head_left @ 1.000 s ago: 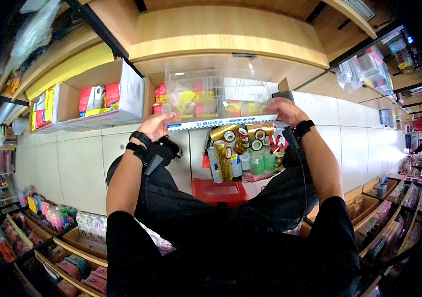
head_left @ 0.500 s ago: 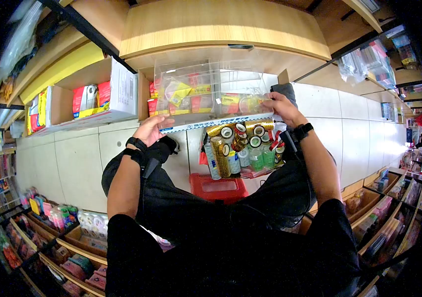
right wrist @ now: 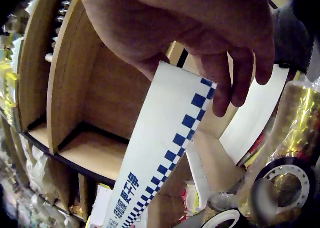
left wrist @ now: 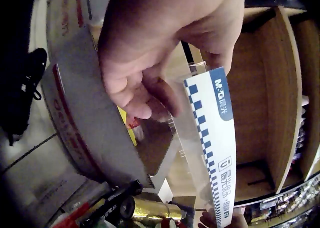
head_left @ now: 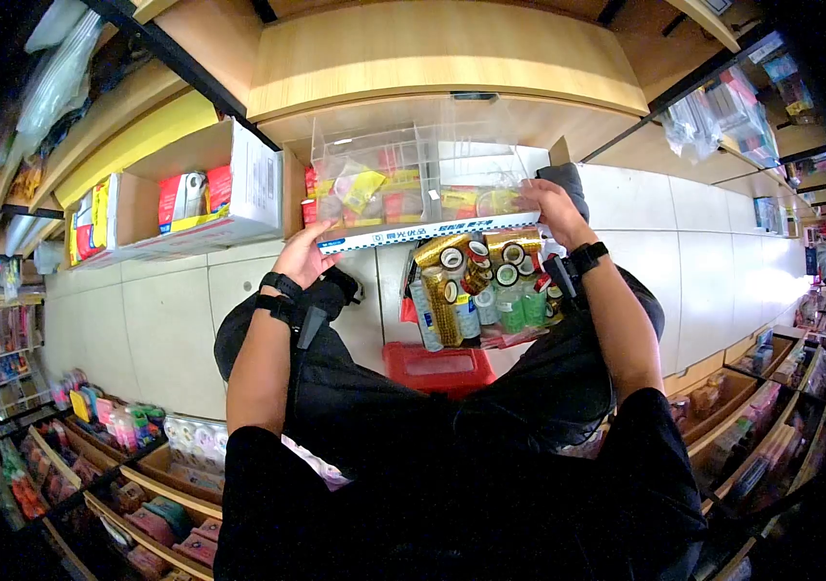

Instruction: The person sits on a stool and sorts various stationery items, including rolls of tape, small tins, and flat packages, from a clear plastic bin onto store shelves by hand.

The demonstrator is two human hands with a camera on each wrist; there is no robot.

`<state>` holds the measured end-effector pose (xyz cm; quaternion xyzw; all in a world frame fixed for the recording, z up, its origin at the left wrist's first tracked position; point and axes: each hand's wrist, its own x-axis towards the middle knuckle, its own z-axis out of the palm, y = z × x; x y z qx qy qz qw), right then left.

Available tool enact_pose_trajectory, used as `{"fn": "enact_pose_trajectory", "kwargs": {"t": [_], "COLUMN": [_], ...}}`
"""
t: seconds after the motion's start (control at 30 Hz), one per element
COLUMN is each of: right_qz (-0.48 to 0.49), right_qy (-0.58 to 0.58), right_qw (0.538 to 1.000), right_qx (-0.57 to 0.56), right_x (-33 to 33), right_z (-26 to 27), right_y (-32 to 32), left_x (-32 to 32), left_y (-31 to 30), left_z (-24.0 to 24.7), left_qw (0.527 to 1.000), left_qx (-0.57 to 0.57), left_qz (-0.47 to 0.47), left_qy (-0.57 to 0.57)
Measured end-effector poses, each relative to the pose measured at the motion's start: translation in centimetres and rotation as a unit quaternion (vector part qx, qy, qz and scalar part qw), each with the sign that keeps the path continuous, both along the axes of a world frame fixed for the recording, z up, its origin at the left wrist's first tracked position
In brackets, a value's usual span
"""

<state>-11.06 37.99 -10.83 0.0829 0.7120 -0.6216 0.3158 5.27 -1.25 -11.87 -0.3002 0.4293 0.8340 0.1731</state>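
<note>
Both hands hold a clear plastic display box [head_left: 384,155] with inner dividers and a white label strip [head_left: 432,233] with blue checks along its front edge. At one end, my left hand [head_left: 306,254] grips it between thumb and curled fingers; in the left wrist view those fingers [left wrist: 135,95] bend beneath the clear part. My right hand [head_left: 558,208] pinches the other end, its thumb partly hidden behind the strip in the right wrist view. Through the clear plastic, red and yellow packets show. Below the strip lies a pile of tape rolls [head_left: 447,320], gold, green and clear.
A white cardboard box [head_left: 258,184] with red and yellow packets stands at the left. Ahead is a wooden shelf unit [head_left: 442,63]. A red plastic case [head_left: 437,368] lies on the tiled floor between the person's legs. Drawers of goods [head_left: 156,523] stand at lower left.
The box stays in both hands throughout. Its label strip now faces up more, with the lettering plainer than half a second ago. The head view has shifted slightly.
</note>
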Motion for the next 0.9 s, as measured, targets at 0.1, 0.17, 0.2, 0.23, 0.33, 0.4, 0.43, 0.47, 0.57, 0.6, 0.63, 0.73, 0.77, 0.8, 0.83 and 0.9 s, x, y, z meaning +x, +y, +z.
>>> {"fn": "enact_pose_trajectory", "kwargs": {"t": [0.1, 0.17, 0.2, 0.23, 0.33, 0.4, 0.43, 0.47, 0.57, 0.6, 0.63, 0.73, 0.77, 0.8, 0.83, 0.9], "right_qz": [0.01, 0.009, 0.009, 0.009, 0.061, 0.031, 0.017, 0.003, 0.004, 0.01, -0.014, -0.008, -0.008, -0.012, -0.016, -0.024], "right_qy": [-0.009, -0.019, -0.025, -0.034, -0.014, -0.038, -0.044, -0.048, -0.047, -0.039, -0.042, -0.054, -0.055, -0.042, -0.028, -0.025], "right_qw": [1.0, 1.0, 1.0, 0.999, 0.998, 0.999, 0.999, 0.999, 0.999, 0.999, 0.999, 0.998, 0.998, 0.999, 0.999, 0.999], "right_qx": [-0.003, -0.007, -0.014, -0.019, 0.02, 0.005, 0.005, 0.004, -0.012, -0.007, -0.012, -0.018, -0.019, -0.031, -0.044, -0.033], "right_x": [0.1, 0.1, 0.0, 0.2, 0.2, 0.6, 0.9, 0.9, 0.1, -0.1, 0.2, -0.2, -0.4, -0.7, -0.6, -0.6], "right_z": [0.2, -0.1, -0.7, -1.0, -1.5, -0.6, -0.2, 0.1, -1.2, -1.2, -0.6, -1.4, -1.9, -2.4, -2.2, -1.6], "right_y": [0.1, 0.1, 0.2, 0.2, 0.7, 0.4, 0.3, 0.3, 1.0, 1.1, 0.8, 0.8, 0.9, 1.1, 1.1, 0.9], "left_x": [0.0, 0.0, -0.1, -0.2, -0.3, -0.6, -0.8, -0.9, -1.5, -1.8, -2.0, -2.0, -2.0, -2.1, -2.2, -2.2], "left_y": [0.3, 0.2, 0.1, 0.2, -0.9, -0.2, 0.1, 0.4, 0.9, 1.0, 1.3, 2.1, 2.1, 2.2, 2.4, 2.8], "left_z": [0.0, -0.1, -0.2, -0.3, -2.4, -1.0, -1.0, -0.9, -1.0, -1.0, -1.0, -0.6, -0.4, -0.2, 0.2, 1.2], "left_qw": [0.999, 1.0, 1.0, 0.999, 0.999, 1.0, 0.999, 0.999, 0.999, 0.999, 0.999, 0.998, 0.998, 0.997, 0.996, 0.994], "left_qx": [0.006, 0.0, -0.002, -0.004, 0.012, 0.011, 0.014, 0.016, 0.003, -0.003, -0.008, -0.014, -0.014, 0.003, 0.021, 0.022], "left_qz": [0.024, 0.016, 0.016, 0.029, 0.03, 0.027, 0.029, 0.031, 0.033, 0.043, 0.046, 0.062, 0.061, 0.072, 0.084, 0.093], "left_qy": [0.023, 0.023, 0.022, 0.025, 0.005, 0.007, 0.012, 0.019, 0.024, 0.026, -0.002, 0.004, 0.003, -0.011, -0.025, -0.056]}}
